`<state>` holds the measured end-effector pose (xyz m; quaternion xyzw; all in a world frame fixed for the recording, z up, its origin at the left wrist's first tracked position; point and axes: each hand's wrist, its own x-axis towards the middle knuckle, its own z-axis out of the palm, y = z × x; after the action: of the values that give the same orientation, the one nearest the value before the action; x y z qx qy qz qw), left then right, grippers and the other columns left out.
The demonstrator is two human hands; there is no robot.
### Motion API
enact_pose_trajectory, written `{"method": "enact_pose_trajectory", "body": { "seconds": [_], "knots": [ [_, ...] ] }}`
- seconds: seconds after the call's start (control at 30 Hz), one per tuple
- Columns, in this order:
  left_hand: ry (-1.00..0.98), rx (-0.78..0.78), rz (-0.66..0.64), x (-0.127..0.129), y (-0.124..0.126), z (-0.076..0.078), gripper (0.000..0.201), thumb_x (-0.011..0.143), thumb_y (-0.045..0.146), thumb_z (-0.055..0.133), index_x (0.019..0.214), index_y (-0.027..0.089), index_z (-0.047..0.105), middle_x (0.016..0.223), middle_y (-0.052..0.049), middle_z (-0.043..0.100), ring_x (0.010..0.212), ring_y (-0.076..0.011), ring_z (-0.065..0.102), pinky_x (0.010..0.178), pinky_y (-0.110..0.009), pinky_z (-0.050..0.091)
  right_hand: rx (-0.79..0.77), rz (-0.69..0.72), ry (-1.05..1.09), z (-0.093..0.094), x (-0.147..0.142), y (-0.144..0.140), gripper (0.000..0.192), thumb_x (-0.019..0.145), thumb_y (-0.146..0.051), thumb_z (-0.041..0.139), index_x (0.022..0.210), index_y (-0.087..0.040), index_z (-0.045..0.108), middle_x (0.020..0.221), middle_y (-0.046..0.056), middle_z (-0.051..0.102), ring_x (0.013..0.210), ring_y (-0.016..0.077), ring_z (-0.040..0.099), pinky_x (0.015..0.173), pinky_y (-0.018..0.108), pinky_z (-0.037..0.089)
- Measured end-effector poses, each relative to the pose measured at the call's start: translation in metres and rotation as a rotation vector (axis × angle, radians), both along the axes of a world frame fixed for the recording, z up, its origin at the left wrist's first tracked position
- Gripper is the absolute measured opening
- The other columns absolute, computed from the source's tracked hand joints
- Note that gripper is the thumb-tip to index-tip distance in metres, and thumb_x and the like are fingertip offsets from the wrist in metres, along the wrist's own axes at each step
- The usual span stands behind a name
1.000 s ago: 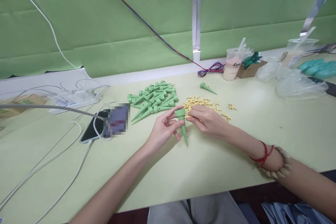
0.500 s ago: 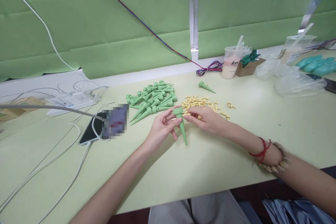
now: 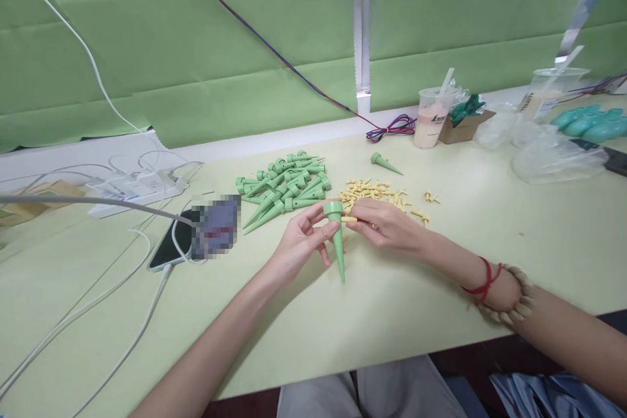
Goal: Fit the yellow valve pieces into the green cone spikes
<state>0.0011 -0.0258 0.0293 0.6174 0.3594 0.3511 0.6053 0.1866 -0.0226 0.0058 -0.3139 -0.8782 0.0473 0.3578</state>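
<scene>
My left hand [image 3: 307, 238] pinches a green plastic watering spike [image 3: 339, 248], capped end up and point down, above the table. A small yellow valve [image 3: 349, 219] sits between the fingers of my right hand [image 3: 385, 223], its tip touching the spike's side just under the cap; whether it is inside a hole I cannot tell. Behind my right hand lies a pile of yellow valves [image 3: 367, 191], partly covered by the hand. Beyond my left hand is a heap of green spikes [image 3: 289, 184]. One separate spike [image 3: 386, 163] with a bit of yellow at its side lies farther back.
A phone [image 3: 171, 241] with white cables lies left, near a power strip [image 3: 132, 191]. At the back right stand a pink drink cup [image 3: 431, 119], a small cardboard box [image 3: 465, 128], plastic bags [image 3: 553, 160] and teal bulb shapes [image 3: 590, 123]. Bundled wire [image 3: 392, 128] rests by the wall.
The green spike has turned more upright, its point shifting slightly left and down. More of the yellow valve shows between my right fingers and the spike.
</scene>
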Motion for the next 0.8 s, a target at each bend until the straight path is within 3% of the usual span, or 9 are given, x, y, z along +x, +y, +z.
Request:
{"method": "enact_pose_trajectory", "body": {
  "seconds": [0.17, 0.4, 0.5, 0.63, 0.8],
  "knots": [
    [0.019, 0.030, 0.018, -0.001, -0.002, 0.004, 0.055, 0.069, 0.038, 0.065, 0.120, 0.020, 0.053, 0.101, -0.009, 0.063, 0.057, -0.0124, 0.061, 0.040, -0.020, 0.049, -0.129, -0.023, 0.112, -0.001, -0.005, -0.004, 0.032, 0.091, -0.027, 0.036, 0.059, -0.019, 0.034, 0.056, -0.003, 0.035, 0.052, 0.0096, 0.035, 0.053, 0.022, 0.030],
    [-0.043, -0.014, -0.001, 0.000, -0.003, 0.006, 0.055, 0.072, 0.035, 0.063, 0.124, 0.023, 0.048, 0.099, -0.007, 0.062, 0.059, -0.0100, 0.059, 0.048, -0.021, 0.053, 0.269, -0.152, -0.011, 0.008, 0.002, -0.001, 0.021, 0.090, -0.029, 0.039, 0.073, -0.019, 0.048, 0.069, 0.005, 0.048, 0.066, 0.0157, 0.043, 0.060, 0.027, 0.035],
    [-0.036, -0.035, -0.010, 0.000, -0.003, 0.003, 0.055, 0.073, 0.036, 0.062, 0.124, 0.022, 0.048, 0.093, -0.006, 0.062, 0.058, -0.0103, 0.059, 0.050, -0.022, 0.052, 0.295, -0.135, -0.087, 0.008, 0.003, 0.000, 0.025, 0.091, -0.025, 0.035, 0.070, -0.019, 0.046, 0.068, 0.005, 0.047, 0.066, 0.0160, 0.041, 0.059, 0.027, 0.034],
    [-0.024, -0.005, 0.011, 0.001, -0.002, -0.002, 0.052, 0.075, 0.036, 0.060, 0.123, 0.021, 0.049, 0.092, -0.005, 0.061, 0.062, -0.0093, 0.056, 0.055, -0.021, 0.051, 0.187, -0.055, -0.029, 0.002, -0.001, -0.001, 0.025, 0.091, -0.023, 0.036, 0.067, -0.019, 0.043, 0.066, 0.003, 0.043, 0.066, 0.0146, 0.040, 0.059, 0.025, 0.033],
    [-0.009, 0.045, 0.011, 0.001, -0.002, 0.000, 0.052, 0.076, 0.040, 0.057, 0.124, 0.022, 0.048, 0.095, -0.005, 0.058, 0.074, -0.0122, 0.054, 0.055, -0.019, 0.051, -0.177, -0.037, 0.202, 0.004, -0.007, -0.008, 0.028, 0.090, -0.024, 0.037, 0.065, -0.018, 0.044, 0.063, 0.000, 0.044, 0.062, 0.0110, 0.043, 0.059, 0.023, 0.033]
  ]
}}
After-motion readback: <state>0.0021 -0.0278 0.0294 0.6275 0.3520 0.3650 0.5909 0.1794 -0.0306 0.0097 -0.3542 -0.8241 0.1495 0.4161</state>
